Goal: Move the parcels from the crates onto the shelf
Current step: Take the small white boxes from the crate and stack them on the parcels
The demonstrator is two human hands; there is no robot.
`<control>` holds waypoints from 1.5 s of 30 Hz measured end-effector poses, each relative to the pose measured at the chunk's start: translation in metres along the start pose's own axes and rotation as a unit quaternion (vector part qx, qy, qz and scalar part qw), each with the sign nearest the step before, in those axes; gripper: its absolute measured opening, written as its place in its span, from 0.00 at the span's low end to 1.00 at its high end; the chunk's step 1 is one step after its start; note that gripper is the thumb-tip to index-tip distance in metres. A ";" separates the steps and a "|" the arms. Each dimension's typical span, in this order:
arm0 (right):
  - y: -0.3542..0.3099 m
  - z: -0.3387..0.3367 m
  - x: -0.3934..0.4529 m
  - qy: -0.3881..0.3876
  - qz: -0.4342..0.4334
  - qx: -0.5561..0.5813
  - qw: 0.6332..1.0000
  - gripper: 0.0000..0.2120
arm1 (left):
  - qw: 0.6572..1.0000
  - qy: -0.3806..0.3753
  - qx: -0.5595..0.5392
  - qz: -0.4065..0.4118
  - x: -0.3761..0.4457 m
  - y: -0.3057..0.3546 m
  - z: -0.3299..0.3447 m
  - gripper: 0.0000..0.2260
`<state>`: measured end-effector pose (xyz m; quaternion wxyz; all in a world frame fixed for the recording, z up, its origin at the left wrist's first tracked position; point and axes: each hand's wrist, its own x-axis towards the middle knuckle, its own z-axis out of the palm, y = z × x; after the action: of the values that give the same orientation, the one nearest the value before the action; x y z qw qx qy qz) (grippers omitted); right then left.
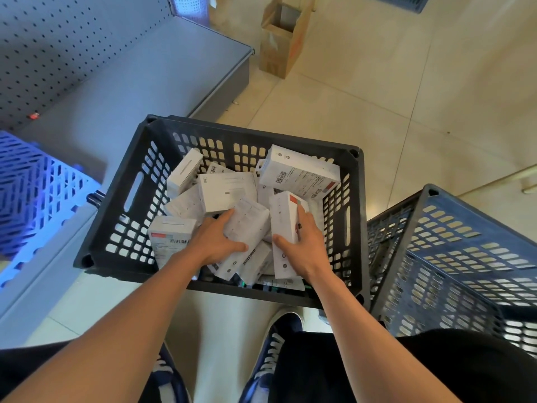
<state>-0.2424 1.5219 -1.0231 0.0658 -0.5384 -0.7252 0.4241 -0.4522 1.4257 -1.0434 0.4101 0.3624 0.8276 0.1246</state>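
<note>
- While both hands are down inside the dark crate (96, 251), picking step judged in hand; no parcel yet clear of the crate.
- Left hand (216, 239): laid on a tilted white parcel (250, 221) near the middle of the heap, thumb along its near edge, fingers (229, 214) curled over its far left side. Read as a grip, not yet a lift.
- Right hand (302, 242): wrapped round an upright white parcel with a red mark (283, 216), thumb on the near face, forefinger stretched along the right edge. Remaining fingers hidden behind the box; their lie cannot be told.
- Parcels: all seen lying in the dark crate, loosely heaped, tilted and overlapping; one large box (299, 173) propped against the far right corner, another (171, 237) upright at the near left wall.
- Second crate (453, 257): just beside the first on the right, contents not visible from this angle.
- Shelf (151, 82): grey, low, with a pegboard back, to the left and beyond the crate; no parcels seen on the visible part.
- Progress judged early, with most of the load unmoved.
- Next move calls for lifting both gripped parcels straight up, clear of neighbours leaning on them, then carrying them left and forward over the crate wall onto the shelf.
- Caution advised: heap loose, so adjoining boxes likely to slide on withdrawal.
</note>
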 end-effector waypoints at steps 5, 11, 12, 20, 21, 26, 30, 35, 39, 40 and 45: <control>-0.021 -0.013 -0.005 0.037 -0.022 0.016 0.999 0.47 | 0.998 0.064 -0.003 0.014 -0.027 0.014 -0.020 0.47; -0.073 -0.031 -0.014 0.066 -0.073 0.029 0.995 0.45 | 0.981 0.184 -0.012 0.062 -0.071 0.022 -0.057 0.43; -0.086 -0.034 -0.021 0.069 -0.085 0.024 0.994 0.45 | 0.977 0.204 -0.024 0.061 -0.079 0.022 -0.063 0.42; -0.130 -0.028 -0.077 0.092 -0.139 -0.042 0.985 0.42 | 0.960 0.274 -0.057 0.006 -0.146 -0.001 -0.099 0.42; -0.134 -0.024 -0.086 0.088 -0.145 -0.046 0.984 0.42 | 0.958 0.281 -0.054 -0.001 -0.158 -0.004 -0.102 0.41; -0.160 -0.009 -0.140 0.059 -0.197 -0.079 0.975 0.41 | 0.946 0.299 -0.117 -0.030 -0.223 -0.028 -0.116 0.43; -0.191 -0.005 -0.178 0.057 -0.231 -0.098 0.966 0.41 | 0.936 0.319 -0.141 -0.044 -0.274 -0.045 -0.126 0.42; -0.240 0.007 -0.211 0.032 -0.273 -0.095 0.957 0.43 | 0.912 0.353 -0.206 -0.051 -0.333 -0.064 -0.146 0.44; -0.271 0.028 -0.231 0.012 -0.316 -0.077 0.946 0.44 | 0.894 0.385 -0.219 -0.061 -0.371 -0.084 -0.162 0.36; -0.278 0.032 -0.237 0.014 -0.327 -0.075 0.942 0.44 | 0.888 0.394 -0.228 -0.063 -0.379 -0.090 -0.166 0.36; -0.303 0.063 -0.253 -0.017 -0.397 -0.005 0.918 0.42 | 0.869 0.427 -0.237 -0.083 -0.415 -0.120 -0.177 0.43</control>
<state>-0.3927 1.2575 -0.7634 0.2135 -0.1995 -0.8822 0.3692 -0.4820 1.0660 -0.7478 0.0996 0.0953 0.8947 0.4249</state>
